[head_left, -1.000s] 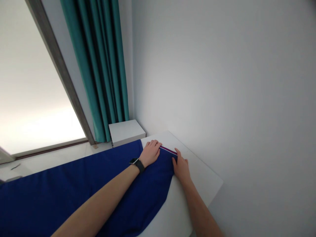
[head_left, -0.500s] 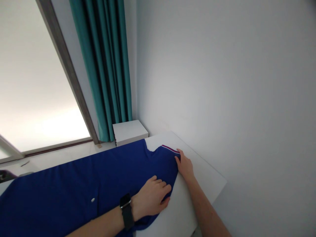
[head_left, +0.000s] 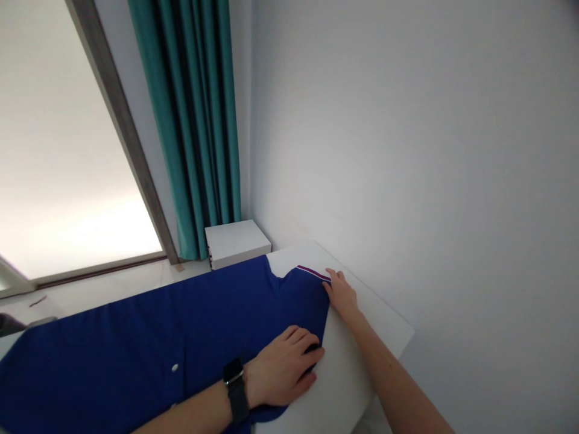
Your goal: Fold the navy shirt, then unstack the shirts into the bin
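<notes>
A blue shirt lies spread over a white table, with a white button on its front and a maroon and white stripe along the sleeve end. My left hand, below a black smartwatch, rests palm down on the shirt near the sleeve's lower edge. Its fingers are slightly bent and apart, the thumb over the tabletop. At the corner of the striped edge is my right hand, thumb and forefinger apart and touching the cloth. Part of the shirt is hidden under my left arm.
The white table has its right edge along the pale wall. Behind it stands a small white cabinet beside a teal curtain. A frosted glass panel in a brown frame is at left.
My left hand has slid slightly right along the shirt, its fingers spreading more. My right hand has shifted a little right and up at the striped edge.
</notes>
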Demonstrator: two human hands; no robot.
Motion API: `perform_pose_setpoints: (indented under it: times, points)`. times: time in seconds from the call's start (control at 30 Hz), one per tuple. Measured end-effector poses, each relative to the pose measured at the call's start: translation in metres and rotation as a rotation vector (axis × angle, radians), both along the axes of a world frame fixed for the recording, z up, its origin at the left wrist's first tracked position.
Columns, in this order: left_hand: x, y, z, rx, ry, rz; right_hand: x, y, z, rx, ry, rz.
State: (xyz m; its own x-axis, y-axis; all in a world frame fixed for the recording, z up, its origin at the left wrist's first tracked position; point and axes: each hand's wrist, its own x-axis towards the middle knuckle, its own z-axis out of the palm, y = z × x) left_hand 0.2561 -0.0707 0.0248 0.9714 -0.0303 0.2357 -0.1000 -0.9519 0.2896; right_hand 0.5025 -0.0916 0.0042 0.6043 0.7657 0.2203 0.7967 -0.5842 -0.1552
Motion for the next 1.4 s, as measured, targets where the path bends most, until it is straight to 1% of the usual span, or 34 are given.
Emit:
perform_pose_setpoints:
  times: [0.1, 0.17, 0.27, 0.33, 0.43, 0.5, 0.57, 0.7, 0.77, 0.83, 0.9, 0.97, 1.1, 1.17, 1.23, 1.3, 1.4]
  points:
    - [-0.001, 0.003, -0.003, -0.029, 0.033, -0.055, -0.011, 0.004, 0.006, 0.034, -0.132, 0.075]
    - [-0.001, 0.005, -0.005, -0.046, 0.074, -0.091, -0.021, 0.006, 0.005, 0.052, -0.178, 0.195]
    - [-0.002, 0.007, -0.006, -0.059, 0.115, -0.120, -0.033, 0.009, -0.005, 0.019, -0.144, 0.372]
    - [-0.002, 0.008, -0.005, -0.065, 0.126, -0.133, -0.036, 0.010, -0.014, -0.044, -0.098, 0.406]
    - [-0.002, 0.008, -0.004, -0.072, 0.137, -0.151, -0.032, 0.012, -0.025, -0.127, -0.044, 0.392]
    - [-0.003, 0.008, -0.004, -0.074, 0.139, -0.149, -0.028, 0.012, -0.026, -0.153, -0.029, 0.392]
    - [-0.003, 0.008, -0.005, -0.072, 0.132, -0.146, -0.026, 0.013, -0.024, -0.165, -0.016, 0.397]
    - [-0.002, 0.008, -0.007, -0.055, 0.098, -0.154, -0.029, 0.020, -0.013, -0.186, 0.054, 0.367]
    - [-0.002, 0.008, -0.007, -0.050, 0.088, -0.152, -0.032, 0.026, -0.009, -0.148, 0.055, 0.361]
    - [-0.002, 0.008, -0.006, -0.053, 0.089, -0.151, -0.035, 0.033, -0.009, -0.086, 0.023, 0.339]
    - [-0.003, 0.008, -0.005, -0.063, 0.094, -0.151, -0.036, 0.039, -0.012, -0.056, -0.007, 0.272]
    - [-0.003, 0.008, -0.004, -0.077, 0.102, -0.153, -0.035, 0.042, -0.018, -0.076, -0.021, 0.212]
    - [-0.003, 0.004, -0.003, -0.104, 0.100, -0.148, -0.033, 0.043, -0.028, -0.127, -0.042, 0.213]
    - [-0.003, 0.003, -0.001, -0.109, 0.078, -0.131, -0.033, 0.043, -0.029, -0.133, -0.046, 0.215]
    - [-0.002, 0.006, 0.003, -0.103, 0.036, -0.082, -0.033, 0.042, -0.029, -0.135, -0.049, 0.215]
    - [0.000, 0.016, 0.011, -0.083, -0.020, 0.023, -0.034, 0.041, -0.029, -0.132, -0.057, 0.214]
    - [0.007, 0.046, 0.021, -0.044, -0.075, 0.239, -0.035, 0.041, -0.029, -0.120, -0.065, 0.217]
